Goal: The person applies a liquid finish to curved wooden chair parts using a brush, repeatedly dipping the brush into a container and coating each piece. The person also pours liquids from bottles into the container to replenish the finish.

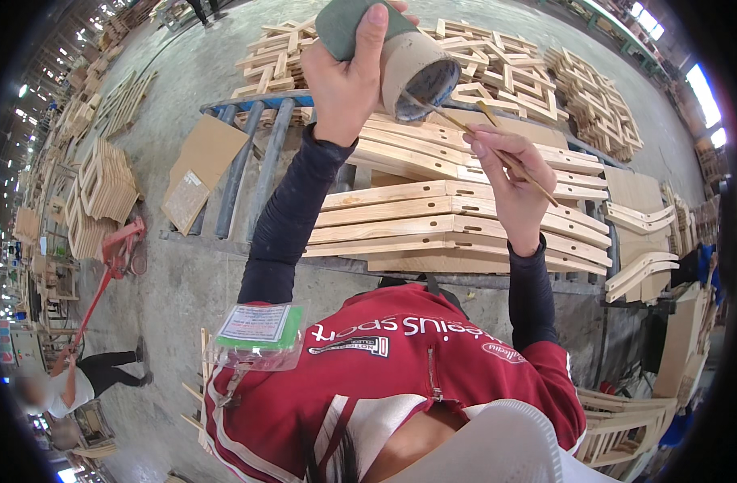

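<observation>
Nearest is the person's red jacket (400, 362), with a clear badge pouch (258, 334) hanging at the chest. Beyond it the right hand (509, 181) pinches a thin wooden stick (481, 137) between its fingers; the stick's long axis runs from lower right up to upper left, its far tip inside the mouth of a cardboard tube (412, 68). The stick looks light, stiff and easily snapped, so it is best gripped near its middle, as here. The left hand (348, 76) is clenched around the tube, raised above the work, its open end pointing right and slightly down toward the stick. A green pad (344, 24) (sanding sponge, perhaps) is trapped against the tube. The tube likely weighs little and would dent if squeezed. Below lie stacked curved wooden chair parts (457, 217) on a cart (255, 153); farther off, more wooden frames (529, 72) cover the floor.
</observation>
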